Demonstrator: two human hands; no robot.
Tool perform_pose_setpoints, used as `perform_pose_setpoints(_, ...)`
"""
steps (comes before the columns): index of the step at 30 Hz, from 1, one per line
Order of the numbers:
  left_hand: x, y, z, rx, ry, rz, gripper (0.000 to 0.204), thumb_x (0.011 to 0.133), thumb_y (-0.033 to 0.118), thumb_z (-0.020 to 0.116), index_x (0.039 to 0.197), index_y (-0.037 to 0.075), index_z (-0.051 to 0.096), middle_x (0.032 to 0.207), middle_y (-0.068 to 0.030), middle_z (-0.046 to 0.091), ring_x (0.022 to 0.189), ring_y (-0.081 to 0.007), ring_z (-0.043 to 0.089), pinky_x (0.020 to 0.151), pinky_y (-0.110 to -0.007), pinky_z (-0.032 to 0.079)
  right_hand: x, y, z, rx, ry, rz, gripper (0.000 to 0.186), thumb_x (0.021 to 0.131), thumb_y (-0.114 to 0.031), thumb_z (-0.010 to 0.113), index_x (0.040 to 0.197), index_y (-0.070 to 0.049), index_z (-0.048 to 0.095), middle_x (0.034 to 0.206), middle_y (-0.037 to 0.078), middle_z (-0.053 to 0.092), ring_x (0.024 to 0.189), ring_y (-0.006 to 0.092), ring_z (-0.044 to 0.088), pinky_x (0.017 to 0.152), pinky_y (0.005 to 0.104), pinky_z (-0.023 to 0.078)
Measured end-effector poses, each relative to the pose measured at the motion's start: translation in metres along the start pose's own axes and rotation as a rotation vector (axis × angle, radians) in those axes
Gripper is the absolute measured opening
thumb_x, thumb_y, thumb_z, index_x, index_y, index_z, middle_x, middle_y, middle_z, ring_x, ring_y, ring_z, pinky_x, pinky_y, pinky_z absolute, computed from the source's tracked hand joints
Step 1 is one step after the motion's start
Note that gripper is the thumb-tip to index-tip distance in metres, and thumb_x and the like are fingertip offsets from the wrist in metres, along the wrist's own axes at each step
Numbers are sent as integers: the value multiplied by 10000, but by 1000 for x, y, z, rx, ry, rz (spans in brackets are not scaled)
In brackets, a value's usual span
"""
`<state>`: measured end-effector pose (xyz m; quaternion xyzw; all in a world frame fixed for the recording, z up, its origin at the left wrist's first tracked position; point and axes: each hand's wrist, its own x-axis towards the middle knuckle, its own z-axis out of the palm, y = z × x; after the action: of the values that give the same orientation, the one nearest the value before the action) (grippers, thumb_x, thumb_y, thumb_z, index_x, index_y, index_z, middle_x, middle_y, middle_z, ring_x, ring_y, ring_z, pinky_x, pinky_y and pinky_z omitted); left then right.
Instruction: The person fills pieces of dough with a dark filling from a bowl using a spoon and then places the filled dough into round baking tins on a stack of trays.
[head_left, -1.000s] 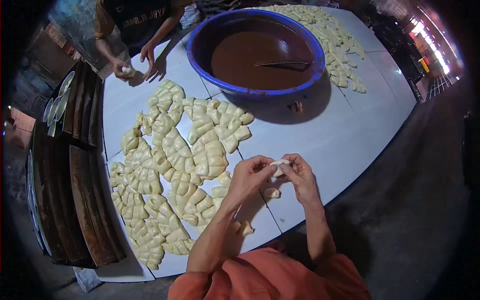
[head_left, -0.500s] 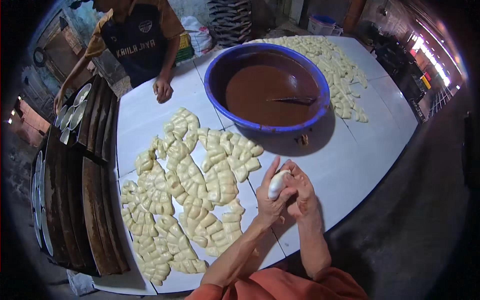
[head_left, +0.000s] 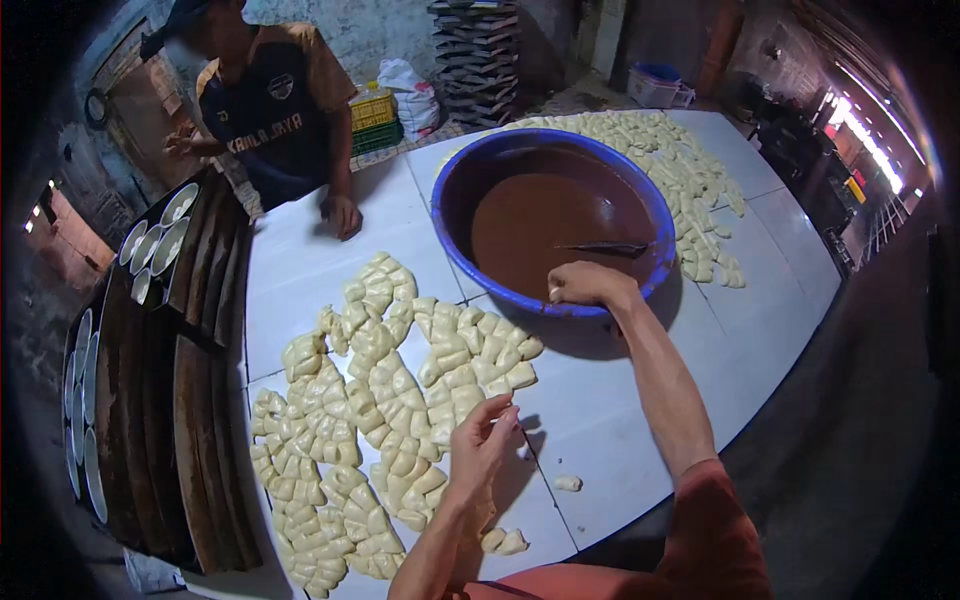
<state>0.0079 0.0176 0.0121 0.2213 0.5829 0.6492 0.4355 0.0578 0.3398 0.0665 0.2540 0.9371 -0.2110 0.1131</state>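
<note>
My right hand (head_left: 592, 284) reaches over the near rim of a blue basin (head_left: 490, 281), its fingers curled together just above the brown paste (head_left: 525, 220). A small pale spot shows at its fingertips; what they hold I cannot make out. Over the table, beside the pale dough pieces (head_left: 395, 400), my left hand (head_left: 482, 445) is loosely open, thumb a little apart from the fingers, with nothing clearly seen in it. A small lump of dough (head_left: 567, 483) lies to its right, and a couple of other dough lumps (head_left: 503, 541) lie by my left forearm.
Inside the basin a dark flat utensil (head_left: 610, 248) rests in the paste. More dough pieces (head_left: 690, 190) spread behind it. At left stand stacked dark trays (head_left: 190, 400) with oval tins (head_left: 157, 245). Across the table a person (head_left: 280, 120) rests one hand on its edge.
My hands have parted from around a smooth white piece, no longer visible. The right went forward to the basin, the left moved left and nearer. The other person drew one arm back from the tins.
</note>
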Motion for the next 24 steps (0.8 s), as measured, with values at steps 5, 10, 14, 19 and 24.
perform_pose_setpoints(5, 87, 96, 34, 528, 17, 571, 220, 971, 146, 606, 1092, -25, 672, 867, -97, 698, 713, -93, 620, 638, -230, 495, -63, -6, -30, 312, 443, 45, 217, 870, -206, 596, 966, -14, 633, 877, 141, 696, 795, 247, 682, 739, 361, 532)
perform_pose_setpoints(10, 238, 122, 152, 1285, -277, 908, 173, 841, 187, 650, 988, 108, 693, 953, -146, 680, 912, -324, 674, 788, -455, 543, -123, 41, -4, 1796, 934, -86, 113, 941, -157, 624, 1003, -65, 598, 884, 56, 648, 789, 139, 642, 751, 275, 535)
perform_pose_setpoints(14, 307, 79, 209, 1592, -508, 832, 180, 818, 165, 656, 983, 108, 704, 947, -155, 699, 912, -350, 682, 786, -464, 549, -164, 73, 41, 1967, 915, 37, 116, 932, -152, 627, 1004, -67, 595, 902, 46, 641, 821, 151, 640, 755, 305, 528)
perform_pose_setpoints(19, 345, 50, 226, 1743, -413, 791, 206, 763, 245, 720, 914, 111, 755, 916, -184, 718, 888, -330, 707, 798, -447, 563, -193, 81, 72, 2045, 990, 169, 123, 928, -131, 618, 1023, -55, 602, 929, 38, 624, 879, 146, 619, 771, 282, 490)
perform_pose_setpoints(24, 331, 110, 223, 1467, -546, 722, 343, 762, 328, 733, 954, 44, 731, 934, -189, 713, 916, -354, 690, 801, -453, 540, -191, 87, 83, 2030, 887, 142, 119, 924, -120, 608, 1018, -47, 604, 912, 38, 620, 876, 149, 617, 786, 292, 481)
